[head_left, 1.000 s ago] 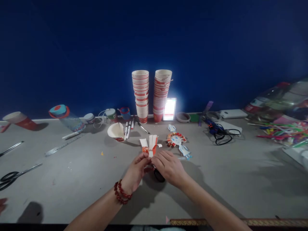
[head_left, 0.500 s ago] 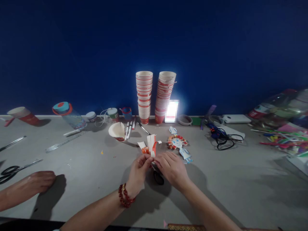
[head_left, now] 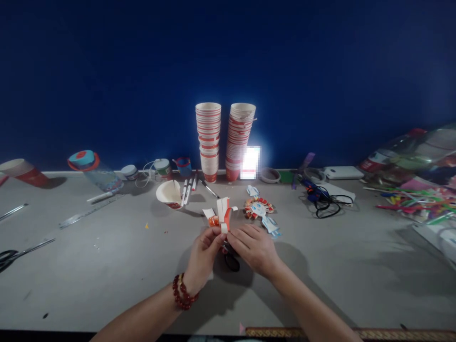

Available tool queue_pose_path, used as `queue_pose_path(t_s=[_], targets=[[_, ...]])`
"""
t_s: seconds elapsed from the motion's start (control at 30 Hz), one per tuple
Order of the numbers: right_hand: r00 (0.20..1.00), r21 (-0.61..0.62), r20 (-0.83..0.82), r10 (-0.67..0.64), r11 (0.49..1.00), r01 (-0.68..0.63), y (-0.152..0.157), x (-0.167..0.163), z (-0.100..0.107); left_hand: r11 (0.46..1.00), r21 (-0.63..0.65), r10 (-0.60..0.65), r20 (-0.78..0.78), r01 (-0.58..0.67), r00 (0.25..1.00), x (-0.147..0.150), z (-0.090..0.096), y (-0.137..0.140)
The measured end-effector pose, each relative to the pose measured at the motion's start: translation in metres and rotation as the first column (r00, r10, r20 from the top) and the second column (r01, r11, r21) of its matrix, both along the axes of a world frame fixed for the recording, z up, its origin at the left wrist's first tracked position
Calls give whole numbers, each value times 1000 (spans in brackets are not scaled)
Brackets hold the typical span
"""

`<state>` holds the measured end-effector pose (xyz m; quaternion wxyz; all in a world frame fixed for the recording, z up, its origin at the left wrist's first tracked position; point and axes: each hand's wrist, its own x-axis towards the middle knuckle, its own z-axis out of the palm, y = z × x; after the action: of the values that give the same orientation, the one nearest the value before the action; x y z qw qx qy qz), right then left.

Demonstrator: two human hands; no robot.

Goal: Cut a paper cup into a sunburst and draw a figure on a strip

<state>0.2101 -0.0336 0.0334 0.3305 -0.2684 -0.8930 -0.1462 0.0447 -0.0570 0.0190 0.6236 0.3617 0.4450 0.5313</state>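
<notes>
Where the left hand (head_left: 201,251) is: thumb and fingers pinch the near end of the cut cup (head_left: 223,211), making this the nearer hand.
Cut cup: above the table (head_left: 107,266), around midway between its left and right ends, just beyond the fingertips; the strips' long axis points up and toward the far edge, one flap splayed left.
Black loop (head_left: 232,262): below the fingertips, perhaps a scissors handle.
Right hand (head_left: 252,249): fingers bent, tips just beside the pinched end; cannot tell whether they grip anything.
</notes>
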Motion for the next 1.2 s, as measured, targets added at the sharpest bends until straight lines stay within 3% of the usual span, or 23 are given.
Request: queue_pose_path(t_s=[0.43, 0.73, 1.07, 1.2], targets=[[1000, -54, -6, -15, 998, 14, -2, -5, -4, 1000, -7, 26, -41, -26, 999, 0, -3, 0], [999, -102, -8, -35, 994, 34, 4, -1, -7, 993, 36, -108, -51, 110, 993, -4, -9, 1], [999, -44, 23, -49, 998, 50, -3, -4, -3, 995, 101, 3, -114, 8, 994, -3, -15, 0], [999, -84, 27, -22, 996, 24, -1, -1, -4, 991, 123, -30, -115, 44, 993, -3, -15, -1]])
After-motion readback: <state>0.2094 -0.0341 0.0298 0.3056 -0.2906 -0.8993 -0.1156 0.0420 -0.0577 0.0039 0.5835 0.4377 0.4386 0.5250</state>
